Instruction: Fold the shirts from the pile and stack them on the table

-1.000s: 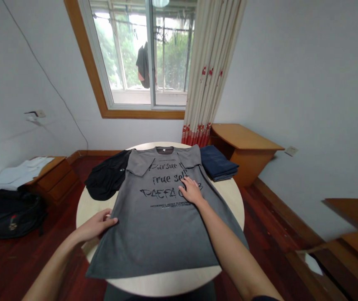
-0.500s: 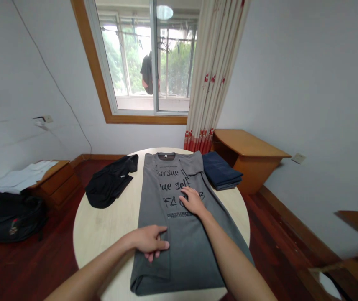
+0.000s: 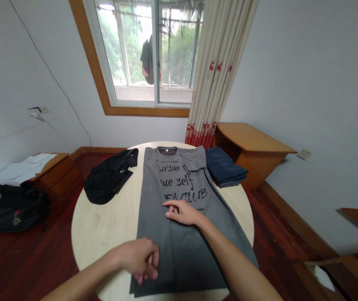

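A grey T-shirt (image 3: 198, 246) with black lettering lies flat, front up, its left side folded inward in a long strip and its right-hand sleeve laid over the chest. My right hand (image 3: 183, 212) rests below the lettering, index finger stretched toward the fold's edge, the other fingers loosely bent; it holds nothing. Near the shirt's lower left corner, my left hand (image 3: 144, 261) is closed, fingers curled down and thumb low. Whether cloth is caught under those fingers is hidden.
The shirt lies on a round pale table (image 3: 103, 234). A black garment (image 3: 110, 177) sits at the back left, a stack of folded navy clothes (image 3: 226, 166) at the back right. Behind stand a wooden desk (image 3: 257, 142) and a curtain (image 3: 216, 79); a black bag (image 3: 19, 209) is on the floor.
My right hand has moved down and left from the lettering to the fold. My left hand has slid toward the hem and curled. The raised lower end of the fold now lies flatter.
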`<state>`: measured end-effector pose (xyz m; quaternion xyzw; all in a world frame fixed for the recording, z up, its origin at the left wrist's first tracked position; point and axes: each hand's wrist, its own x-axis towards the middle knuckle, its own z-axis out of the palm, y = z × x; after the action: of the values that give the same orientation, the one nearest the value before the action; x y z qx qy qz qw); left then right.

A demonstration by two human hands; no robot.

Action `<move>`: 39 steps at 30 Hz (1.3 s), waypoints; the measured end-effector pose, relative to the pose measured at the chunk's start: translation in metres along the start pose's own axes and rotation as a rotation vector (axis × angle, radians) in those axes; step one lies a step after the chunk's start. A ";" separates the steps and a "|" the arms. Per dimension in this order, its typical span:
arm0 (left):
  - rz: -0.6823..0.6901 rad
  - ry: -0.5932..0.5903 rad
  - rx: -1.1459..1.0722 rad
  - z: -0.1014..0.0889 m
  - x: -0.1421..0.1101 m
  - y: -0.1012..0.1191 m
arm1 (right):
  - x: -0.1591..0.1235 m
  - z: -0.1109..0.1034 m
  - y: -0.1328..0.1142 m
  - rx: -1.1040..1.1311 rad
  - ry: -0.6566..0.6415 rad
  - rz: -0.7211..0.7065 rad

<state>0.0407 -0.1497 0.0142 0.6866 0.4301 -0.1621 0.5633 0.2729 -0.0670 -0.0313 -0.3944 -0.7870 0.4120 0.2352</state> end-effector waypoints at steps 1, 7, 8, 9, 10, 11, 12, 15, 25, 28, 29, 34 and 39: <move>0.014 -0.045 0.016 0.011 -0.007 0.001 | 0.000 0.001 -0.003 0.020 -0.030 0.009; 0.174 0.170 0.286 0.034 -0.035 0.000 | -0.003 0.006 -0.022 0.074 -0.255 0.088; 0.172 0.261 0.339 0.033 -0.037 -0.003 | -0.005 0.008 -0.024 0.083 -0.314 0.108; 0.177 0.332 0.395 0.032 -0.039 -0.006 | -0.008 0.010 -0.026 0.099 -0.376 0.131; 0.188 0.382 0.452 0.031 -0.040 -0.010 | -0.011 0.014 -0.028 0.120 -0.434 0.156; 0.202 0.412 0.505 0.031 -0.041 -0.013 | -0.016 0.017 -0.030 0.145 -0.484 0.177; 0.213 0.429 0.548 0.032 -0.042 -0.017 | -0.021 0.021 -0.032 0.172 -0.520 0.195; 0.248 0.468 0.598 0.041 -0.046 -0.028 | -0.040 0.035 -0.038 0.248 -0.553 0.239; 0.233 0.733 0.537 0.073 -0.047 -0.042 | -0.079 0.060 -0.052 0.502 -0.223 0.344; 0.174 0.727 0.583 0.080 -0.052 -0.035 | -0.084 0.061 -0.055 0.508 -0.190 0.390; 0.166 0.711 0.603 0.081 -0.054 -0.033 | -0.085 0.061 -0.056 0.491 -0.191 0.402; 0.206 0.604 0.664 0.081 -0.068 -0.024 | -0.091 0.060 -0.061 0.295 -0.296 0.462; 0.216 0.511 0.548 0.032 -0.052 -0.014 | -0.069 0.033 -0.072 0.041 -0.333 0.366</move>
<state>0.0087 -0.1999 0.0320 0.8713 0.4225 -0.0343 0.2474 0.2589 -0.1641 0.0075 -0.4521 -0.7220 0.5228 0.0314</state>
